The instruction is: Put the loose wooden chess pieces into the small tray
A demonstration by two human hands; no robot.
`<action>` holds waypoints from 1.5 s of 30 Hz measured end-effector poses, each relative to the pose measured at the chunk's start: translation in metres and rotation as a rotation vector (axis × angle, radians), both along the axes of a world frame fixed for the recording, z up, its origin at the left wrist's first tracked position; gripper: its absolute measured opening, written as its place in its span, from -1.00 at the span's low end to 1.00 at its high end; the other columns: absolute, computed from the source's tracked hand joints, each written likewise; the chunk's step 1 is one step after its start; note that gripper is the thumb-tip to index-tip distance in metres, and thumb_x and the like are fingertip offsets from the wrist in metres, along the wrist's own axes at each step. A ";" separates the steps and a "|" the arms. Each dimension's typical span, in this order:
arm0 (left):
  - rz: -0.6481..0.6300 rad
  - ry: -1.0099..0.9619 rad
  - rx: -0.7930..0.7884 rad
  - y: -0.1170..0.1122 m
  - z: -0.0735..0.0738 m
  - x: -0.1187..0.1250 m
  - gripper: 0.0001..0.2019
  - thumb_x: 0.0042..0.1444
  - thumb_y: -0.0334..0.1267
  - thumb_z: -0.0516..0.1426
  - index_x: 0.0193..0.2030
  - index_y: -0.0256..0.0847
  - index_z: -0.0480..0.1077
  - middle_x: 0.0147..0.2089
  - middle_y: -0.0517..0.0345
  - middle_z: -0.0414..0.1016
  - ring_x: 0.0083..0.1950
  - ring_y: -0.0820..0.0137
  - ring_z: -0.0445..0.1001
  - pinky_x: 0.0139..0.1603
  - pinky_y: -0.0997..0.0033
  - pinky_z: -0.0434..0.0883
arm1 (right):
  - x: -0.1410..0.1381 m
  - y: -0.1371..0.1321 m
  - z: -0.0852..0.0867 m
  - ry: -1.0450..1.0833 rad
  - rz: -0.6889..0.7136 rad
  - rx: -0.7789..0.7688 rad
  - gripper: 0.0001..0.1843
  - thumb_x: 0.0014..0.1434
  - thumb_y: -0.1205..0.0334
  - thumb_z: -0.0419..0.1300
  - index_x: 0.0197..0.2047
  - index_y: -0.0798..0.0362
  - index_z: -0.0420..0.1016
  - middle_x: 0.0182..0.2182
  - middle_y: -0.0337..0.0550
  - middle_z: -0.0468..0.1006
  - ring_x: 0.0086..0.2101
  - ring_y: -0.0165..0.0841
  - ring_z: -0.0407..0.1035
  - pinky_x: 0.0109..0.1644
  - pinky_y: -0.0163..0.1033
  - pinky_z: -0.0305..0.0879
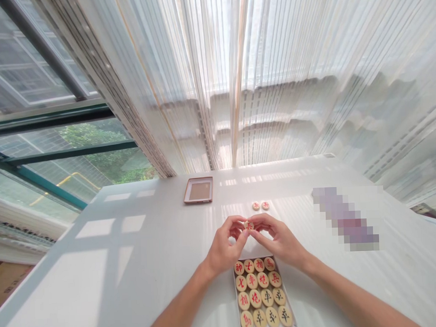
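Note:
Between the fingertips of both hands is a round xiangqi piece [248,225] with a red character, its face turned up toward me. My left hand [228,242] pinches it from the left, and my right hand [274,235] pinches it from the right. Just beyond the fingers, a pale piece with a red mark [255,206] lies beside a similar red-marked piece [265,205] on the table. Below my hands sits an open box [294,318] with rows of xiangqi pieces, red characters mostly at the back and black ones toward the front right.
A shallow brown-rimmed box lid [198,201] lies near the far edge of the white table [153,251]. To the right is a pixelated, purplish long object [348,221]. Striped sheer curtains [271,61] hang behind the table, with a window [60,150] at the left.

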State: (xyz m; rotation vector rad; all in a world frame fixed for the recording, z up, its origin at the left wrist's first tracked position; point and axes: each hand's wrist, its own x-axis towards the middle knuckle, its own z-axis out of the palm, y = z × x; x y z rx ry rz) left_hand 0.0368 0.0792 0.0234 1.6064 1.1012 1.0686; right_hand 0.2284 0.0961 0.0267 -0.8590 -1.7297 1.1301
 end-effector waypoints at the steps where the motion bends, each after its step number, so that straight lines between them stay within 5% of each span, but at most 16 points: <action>1: 0.004 -0.004 0.005 0.000 0.000 0.000 -0.72 0.30 -0.14 0.14 0.08 -0.17 0.33 -0.17 0.05 0.53 -0.27 0.39 0.50 -0.36 0.49 0.43 | 0.000 0.000 0.000 0.017 0.010 -0.023 -0.77 0.31 0.16 0.23 0.03 -0.04 0.48 -0.09 -0.08 0.60 -0.12 -0.24 0.53 0.02 -0.10 0.49; 17: -0.063 0.128 0.148 -0.003 0.001 0.000 -0.78 0.28 -0.27 0.14 0.05 -0.15 0.33 -0.19 0.10 0.58 -0.32 0.43 0.46 -0.27 0.43 0.44 | -0.002 0.001 0.001 0.042 -0.021 -0.165 -0.81 0.27 0.07 0.28 -0.21 0.01 0.50 -0.30 -0.17 0.60 -0.26 -0.29 0.55 -0.15 -0.18 0.49; 27: -0.009 0.062 0.078 0.002 0.000 -0.003 -0.77 0.31 -0.18 0.12 0.05 -0.18 0.32 -0.21 0.09 0.55 -0.26 0.40 0.50 -0.26 0.43 0.41 | -0.001 0.005 -0.001 0.126 0.054 -0.188 -0.76 0.27 0.12 0.28 -0.03 0.00 0.52 -0.12 -0.09 0.62 -0.11 -0.26 0.55 0.04 -0.12 0.50; 38: 0.034 0.014 -0.027 0.001 0.000 0.000 -0.75 0.29 -0.06 0.14 -0.08 -0.19 0.29 -0.48 0.24 0.48 -0.44 0.43 0.47 -0.37 0.48 0.34 | -0.004 -0.002 0.003 0.026 0.084 -0.039 -0.76 0.31 0.12 0.23 0.00 0.01 0.50 -0.16 -0.07 0.61 -0.14 -0.23 0.55 0.01 -0.07 0.52; 45: 0.000 -0.047 -0.061 0.002 -0.002 0.000 -0.73 0.34 -0.01 0.07 -0.05 -0.19 0.28 -0.46 0.24 0.47 -0.51 0.49 0.38 -0.45 0.52 0.32 | -0.003 0.001 0.004 0.090 0.100 -0.167 -0.75 0.28 0.08 0.27 -0.03 0.01 0.52 -0.13 -0.09 0.62 -0.12 -0.25 0.55 0.03 -0.10 0.51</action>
